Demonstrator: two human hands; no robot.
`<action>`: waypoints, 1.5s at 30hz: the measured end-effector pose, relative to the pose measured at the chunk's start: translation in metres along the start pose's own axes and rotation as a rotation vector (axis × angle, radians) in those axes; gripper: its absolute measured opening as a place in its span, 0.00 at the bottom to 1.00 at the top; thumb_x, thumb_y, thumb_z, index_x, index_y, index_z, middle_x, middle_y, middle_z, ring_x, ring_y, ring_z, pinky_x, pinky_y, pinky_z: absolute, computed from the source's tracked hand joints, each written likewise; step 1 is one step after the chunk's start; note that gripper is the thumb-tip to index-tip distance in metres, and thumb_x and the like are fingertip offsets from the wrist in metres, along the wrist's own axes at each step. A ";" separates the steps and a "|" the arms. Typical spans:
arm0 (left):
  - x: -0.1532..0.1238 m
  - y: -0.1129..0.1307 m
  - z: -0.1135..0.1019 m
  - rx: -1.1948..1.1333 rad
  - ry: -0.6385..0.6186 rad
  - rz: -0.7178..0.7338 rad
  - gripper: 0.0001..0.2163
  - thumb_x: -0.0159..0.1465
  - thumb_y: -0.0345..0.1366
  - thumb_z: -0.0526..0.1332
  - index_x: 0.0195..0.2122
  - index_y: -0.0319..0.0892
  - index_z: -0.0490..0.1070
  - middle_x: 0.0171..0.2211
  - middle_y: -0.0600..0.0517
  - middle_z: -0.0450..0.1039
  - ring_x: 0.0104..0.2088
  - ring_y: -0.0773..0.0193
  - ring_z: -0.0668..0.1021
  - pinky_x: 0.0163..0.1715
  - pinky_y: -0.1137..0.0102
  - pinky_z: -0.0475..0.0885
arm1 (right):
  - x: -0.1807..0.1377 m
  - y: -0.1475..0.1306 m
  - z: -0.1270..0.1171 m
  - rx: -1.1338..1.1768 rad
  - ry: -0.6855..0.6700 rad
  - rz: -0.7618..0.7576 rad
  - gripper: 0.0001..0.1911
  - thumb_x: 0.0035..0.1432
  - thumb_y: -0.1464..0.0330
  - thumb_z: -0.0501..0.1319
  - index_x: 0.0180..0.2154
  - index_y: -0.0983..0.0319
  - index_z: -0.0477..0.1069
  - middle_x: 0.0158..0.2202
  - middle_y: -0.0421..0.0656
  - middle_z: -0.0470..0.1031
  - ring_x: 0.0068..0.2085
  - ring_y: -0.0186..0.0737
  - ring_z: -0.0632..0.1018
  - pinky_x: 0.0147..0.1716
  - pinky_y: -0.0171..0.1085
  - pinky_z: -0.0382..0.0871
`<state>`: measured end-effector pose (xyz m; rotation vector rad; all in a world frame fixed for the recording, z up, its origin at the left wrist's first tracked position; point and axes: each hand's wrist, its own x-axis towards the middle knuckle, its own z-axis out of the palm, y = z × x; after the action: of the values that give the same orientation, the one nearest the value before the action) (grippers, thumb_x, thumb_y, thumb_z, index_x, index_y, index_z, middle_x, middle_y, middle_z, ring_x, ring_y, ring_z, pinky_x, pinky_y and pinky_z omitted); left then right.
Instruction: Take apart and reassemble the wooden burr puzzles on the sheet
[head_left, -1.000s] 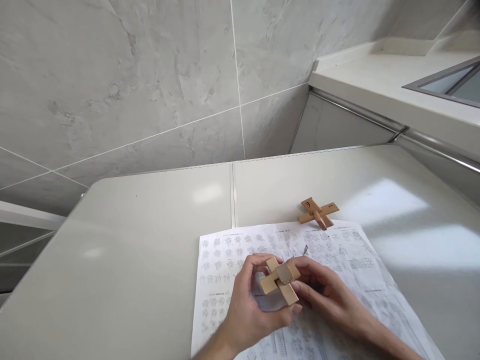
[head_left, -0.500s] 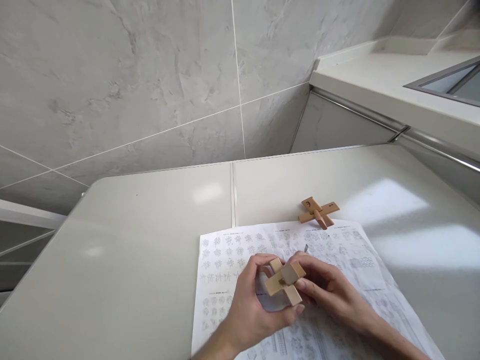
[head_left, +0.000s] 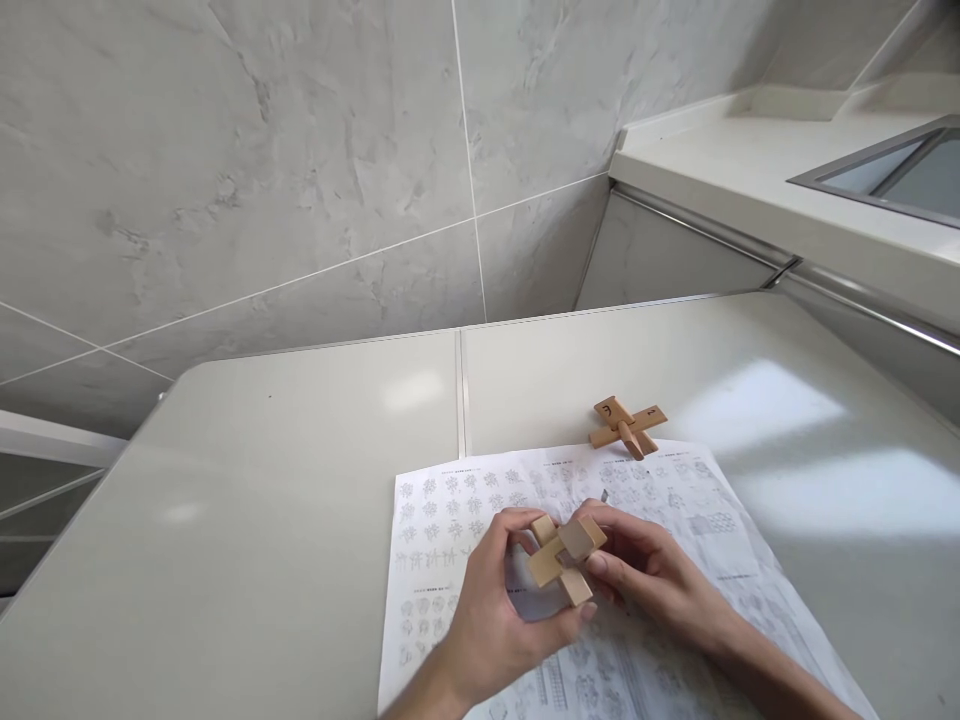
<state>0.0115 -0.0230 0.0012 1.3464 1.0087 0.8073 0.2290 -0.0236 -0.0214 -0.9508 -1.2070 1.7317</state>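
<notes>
A small wooden puzzle of crossed bars (head_left: 564, 560) is held just above a printed sheet (head_left: 465, 500). My left hand (head_left: 495, 615) curls round its left and underside, thumb below. My right hand (head_left: 652, 580) grips it from the right with pinched fingers. A second wooden cross of bars (head_left: 626, 426), with dark marks on two pieces, lies on the table at the sheet's far edge, apart from both hands.
The pale grey table (head_left: 262, 520) has a seam (head_left: 459, 400) down its middle and ends at a tiled wall (head_left: 300, 170). A white counter (head_left: 750, 180) with a metal-framed opening (head_left: 885, 175) stands higher at the right.
The puzzle has been turned slightly in my hands and sits a little higher. The view has shifted a bit to the right. The second cross has not moved.
</notes>
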 end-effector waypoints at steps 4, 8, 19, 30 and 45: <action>0.000 -0.002 -0.009 0.212 0.018 0.084 0.28 0.60 0.33 0.76 0.58 0.55 0.67 0.52 0.50 0.75 0.48 0.54 0.80 0.48 0.58 0.79 | 0.002 -0.001 -0.001 0.037 0.004 -0.005 0.16 0.73 0.52 0.67 0.43 0.59 0.76 0.35 0.39 0.70 0.28 0.33 0.70 0.27 0.33 0.66; 0.004 -0.004 -0.026 0.586 0.086 0.267 0.30 0.64 0.33 0.74 0.63 0.55 0.65 0.61 0.46 0.72 0.62 0.46 0.76 0.59 0.50 0.77 | 0.005 -0.001 -0.001 0.031 0.024 0.015 0.18 0.72 0.51 0.68 0.46 0.60 0.77 0.31 0.38 0.69 0.27 0.34 0.69 0.26 0.34 0.66; 0.017 -0.011 -0.071 0.912 0.260 0.235 0.25 0.69 0.40 0.71 0.65 0.55 0.66 0.65 0.45 0.70 0.67 0.43 0.72 0.62 0.45 0.76 | 0.006 -0.004 -0.002 0.055 0.002 0.039 0.20 0.71 0.49 0.68 0.45 0.60 0.77 0.28 0.36 0.67 0.26 0.33 0.69 0.26 0.34 0.64; 0.021 -0.014 -0.076 0.977 0.249 0.216 0.25 0.70 0.42 0.71 0.65 0.53 0.66 0.65 0.44 0.70 0.66 0.41 0.72 0.61 0.43 0.76 | 0.008 -0.005 -0.003 0.060 0.008 0.056 0.20 0.70 0.49 0.68 0.44 0.60 0.77 0.29 0.37 0.68 0.27 0.34 0.70 0.26 0.33 0.67; 0.020 -0.009 -0.074 0.922 0.198 0.268 0.21 0.73 0.40 0.68 0.65 0.58 0.70 0.68 0.48 0.70 0.69 0.44 0.70 0.63 0.45 0.75 | 0.009 -0.005 -0.004 0.063 0.002 0.076 0.18 0.71 0.50 0.68 0.44 0.59 0.77 0.28 0.37 0.68 0.28 0.36 0.70 0.28 0.35 0.68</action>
<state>-0.0499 0.0238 -0.0061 2.2513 1.4643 0.6944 0.2305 -0.0131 -0.0185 -0.9720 -1.1217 1.8166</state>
